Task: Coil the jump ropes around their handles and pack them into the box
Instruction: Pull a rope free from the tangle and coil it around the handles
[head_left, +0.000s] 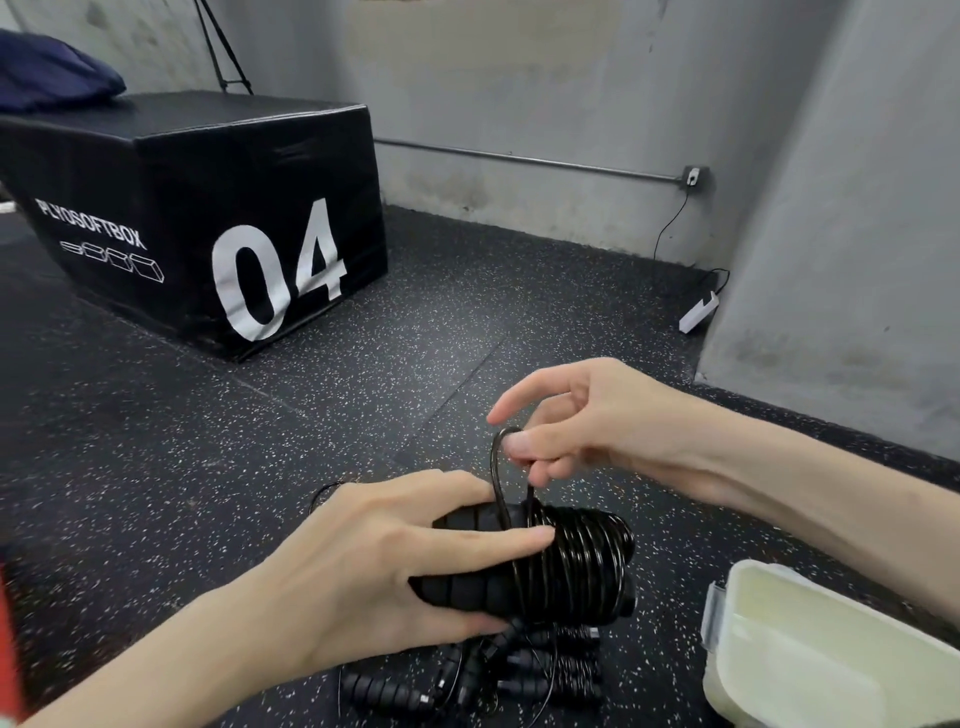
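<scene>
My left hand (384, 566) grips a pair of black ribbed jump rope handles (467, 584) held side by side, with the black rope (576, 566) coiled many times around them. My right hand (576, 421) pinches a short loop of that rope (500, 457) just above the coil. More black jump ropes and handles (519, 670) lie in a tangle on the floor under my hands. A pale plastic box (826, 649) with a clip on its side sits open at the lower right.
A large black plyo soft box (197, 208) marked 04 stands on the speckled rubber floor at the left. Grey concrete walls close the back and right. A white power adapter (698, 312) with a cable lies by the wall.
</scene>
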